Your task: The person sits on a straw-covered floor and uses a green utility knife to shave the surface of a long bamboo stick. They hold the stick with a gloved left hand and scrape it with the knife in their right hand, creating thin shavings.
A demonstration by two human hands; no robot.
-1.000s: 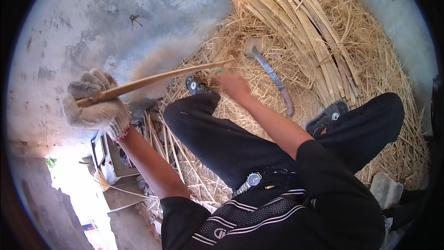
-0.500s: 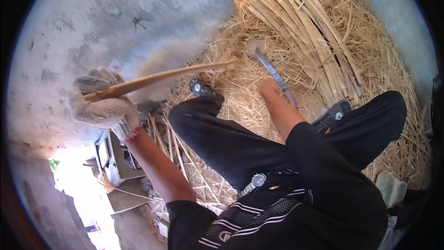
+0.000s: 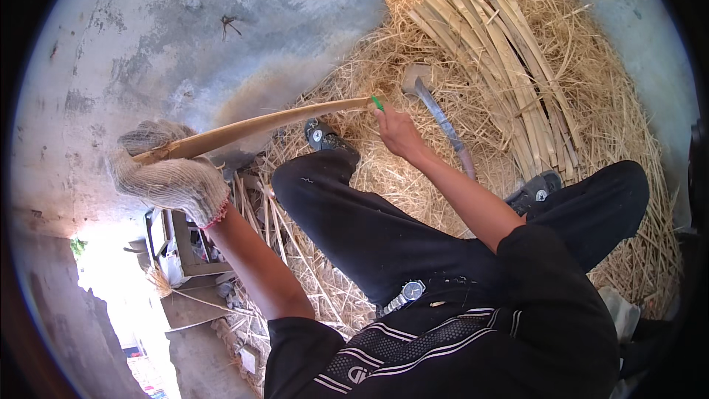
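In a knitted, off-white work glove, my left hand (image 3: 177, 181) is closed around the thick end of a long pale bamboo strip (image 3: 277, 120) at the left. The strip reaches across in front of me with a slight bow, thinning toward its far tip. My bare right hand (image 3: 399, 133) is closed at that tip, gripping a small bright green object (image 3: 378, 103) that touches or lies against the strip. Most of the green object is hidden by my fingers, so its kind does not show. A billhook (image 3: 439, 118) lies on the straw just beyond my right hand.
Split bamboo strips (image 3: 509, 66) lie bundled at the far right on shavings and straw (image 3: 384, 185). My bent legs (image 3: 340, 214) flank the work area. A rough plastered wall (image 3: 185, 44) rises at the left, with a wooden frame (image 3: 185, 244) below.
My right hand has risen up and left from near the billhook's handle to the strip's tip, where the green object now shows. My left hand keeps its hold and has barely moved.
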